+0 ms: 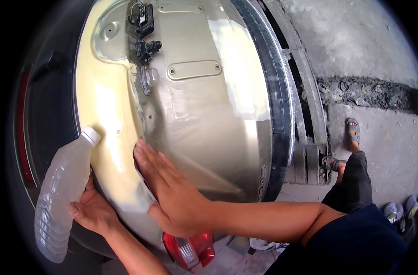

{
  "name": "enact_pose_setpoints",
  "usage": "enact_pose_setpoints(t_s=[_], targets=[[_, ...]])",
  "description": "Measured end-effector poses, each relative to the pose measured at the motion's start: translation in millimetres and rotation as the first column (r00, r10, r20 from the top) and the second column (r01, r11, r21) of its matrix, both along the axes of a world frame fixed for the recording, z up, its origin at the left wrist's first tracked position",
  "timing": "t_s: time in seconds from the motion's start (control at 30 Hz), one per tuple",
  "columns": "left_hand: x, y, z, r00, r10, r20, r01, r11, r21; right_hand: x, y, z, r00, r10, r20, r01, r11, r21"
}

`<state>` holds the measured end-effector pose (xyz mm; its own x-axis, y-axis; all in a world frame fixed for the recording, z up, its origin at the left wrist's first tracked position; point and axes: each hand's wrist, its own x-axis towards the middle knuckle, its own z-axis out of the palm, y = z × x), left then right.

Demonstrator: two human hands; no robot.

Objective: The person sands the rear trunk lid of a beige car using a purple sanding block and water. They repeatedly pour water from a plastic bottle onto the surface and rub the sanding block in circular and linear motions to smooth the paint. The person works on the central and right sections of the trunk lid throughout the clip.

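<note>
My left hand [95, 211] grips a clear ribbed plastic bottle [58, 201] with a white cap [90, 136]. The bottle leans so that its capped end points up and right, over the panel's left edge. My right hand [172, 192] lies with straight fingers against the gold car panel [195, 137], at the border of a long cream filler patch [106, 105]. A thin dark edge runs along this hand's left side; what it belongs to, and whether anything lies under the palm, I cannot tell.
Dark lamp fittings [147, 48] with loose wires stick out of the panel's recess. A red tail light [188, 250] sits just below my right hand. To the right are a dark bumper strip [277, 114], a debris-filled floor channel [369, 93] and shoes [401, 210].
</note>
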<state>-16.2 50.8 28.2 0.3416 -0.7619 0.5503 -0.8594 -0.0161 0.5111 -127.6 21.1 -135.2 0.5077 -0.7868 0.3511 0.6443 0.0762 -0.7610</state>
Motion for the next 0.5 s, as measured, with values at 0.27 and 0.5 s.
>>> enact_pose_setpoints(t_s=[0.27,0.5], targets=[[5,0,2,0.999,-0.031,-0.011,0.031,0.999,0.022,25,-38,-1,0.971,0.0,0.24,-0.061,0.968,0.245],[2,1,3,0.999,-0.017,-0.033,0.018,1.0,0.025,34,-22,8,0.984,-0.125,0.131,0.098,0.977,0.19]])
